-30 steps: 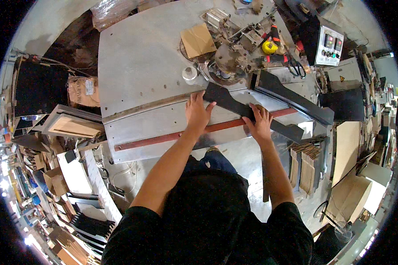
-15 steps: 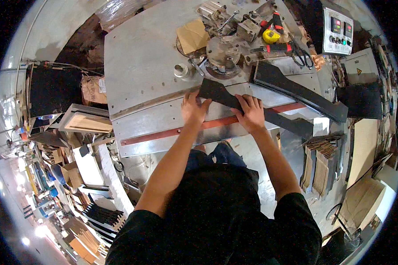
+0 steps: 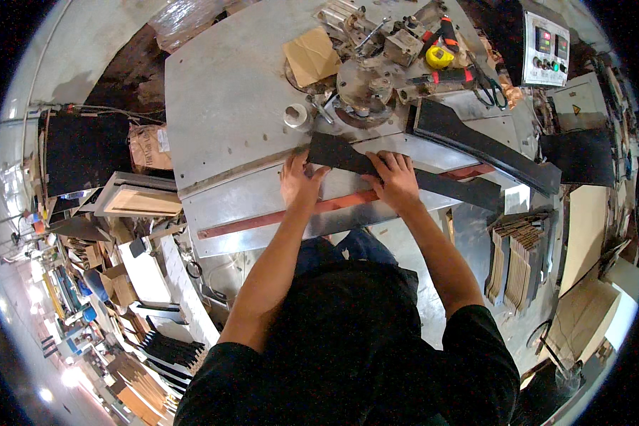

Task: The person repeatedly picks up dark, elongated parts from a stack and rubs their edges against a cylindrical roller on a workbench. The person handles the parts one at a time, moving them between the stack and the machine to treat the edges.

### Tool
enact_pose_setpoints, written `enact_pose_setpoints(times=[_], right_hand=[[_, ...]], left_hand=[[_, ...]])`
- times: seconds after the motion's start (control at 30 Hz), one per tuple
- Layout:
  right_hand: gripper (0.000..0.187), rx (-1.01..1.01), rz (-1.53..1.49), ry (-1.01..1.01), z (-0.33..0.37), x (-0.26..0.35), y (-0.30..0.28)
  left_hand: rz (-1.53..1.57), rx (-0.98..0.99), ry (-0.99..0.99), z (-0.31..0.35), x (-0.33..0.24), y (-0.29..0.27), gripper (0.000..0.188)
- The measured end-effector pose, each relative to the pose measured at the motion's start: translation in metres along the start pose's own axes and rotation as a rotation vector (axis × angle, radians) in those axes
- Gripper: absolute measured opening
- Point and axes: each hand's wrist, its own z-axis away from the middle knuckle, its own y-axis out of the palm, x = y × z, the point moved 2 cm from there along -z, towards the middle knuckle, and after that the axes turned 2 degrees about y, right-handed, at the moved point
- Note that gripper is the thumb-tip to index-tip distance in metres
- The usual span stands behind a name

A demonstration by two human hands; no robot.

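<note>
A long flat black board (image 3: 447, 188), wider at its left end and narrowing through a curved step, lies slanted across the metal worktable (image 3: 227, 138). My left hand (image 3: 300, 182) grips its wide left end, with the thumb on the near edge. Around the narrower part just past the step, my right hand (image 3: 393, 179) is closed, fingers over the top. Beneath the board runs a reddish strip (image 3: 263, 221) along the table's near side. Beyond it, to the right, rest stacked black boards (image 3: 486, 145) of similar shape.
Behind the board stands a round metal machine head (image 3: 364, 86) with a cardboard piece (image 3: 311, 57) beside it. A yellow tape measure (image 3: 439, 57), scissors (image 3: 491, 92) and red-black tools lie at the back right. A control box (image 3: 545, 50) stands far right; slatted stacks (image 3: 511, 266) sit below right.
Both hands have shifted slightly left with the black board. Its left end has come a little nearer and its right end has swung a little farther away, so it lies less steeply slanted.
</note>
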Motion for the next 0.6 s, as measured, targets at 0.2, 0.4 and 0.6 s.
enact_pose_setpoints(times=[0.2, 0.4, 0.6], right_hand=[[0.06, 0.01, 0.006, 0.017, -0.016, 0.021, 0.024], [0.067, -0.09, 0.097, 0.052, -0.022, 0.046, 0.049], [0.066, -0.084, 0.146, 0.115, -0.033, 0.07, 0.062]], left_hand=[[-0.154, 0.199, 0.138, -0.059, 0.021, -0.044, 0.094], [-0.131, 0.466, 0.506, -0.133, 0.046, -0.062, 0.126], [0.032, 0.532, 0.459, -0.144, 0.081, -0.057, 0.116]])
